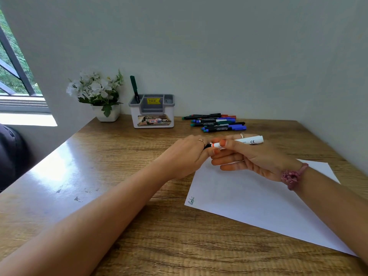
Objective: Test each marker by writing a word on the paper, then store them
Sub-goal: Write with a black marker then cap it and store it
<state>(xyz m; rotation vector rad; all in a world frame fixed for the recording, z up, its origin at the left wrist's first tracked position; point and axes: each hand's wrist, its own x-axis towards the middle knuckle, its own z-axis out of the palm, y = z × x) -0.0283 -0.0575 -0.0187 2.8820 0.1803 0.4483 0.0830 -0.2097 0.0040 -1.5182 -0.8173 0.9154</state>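
Marker test, wooden surface [139, 226]: both hands on one white-barrelled marker [247, 140].
Right hand [251, 158] pinches barrel w/ thumb + forefinger, other fingers relaxed straight; left hand [187, 154] curled round marker's dark cap end, just above top edge of paper [258, 202]. Paper: one green handwritten word near its left corner. Loose markers [216, 122], approx. 8, mixed blue/green/red/black caps, heaped at back by wall. White-grey desk organiser [152, 111] left of heap, w/ 1 green marker [134, 89] upright in left compartment. White flower pot [99, 94] beside organiser.
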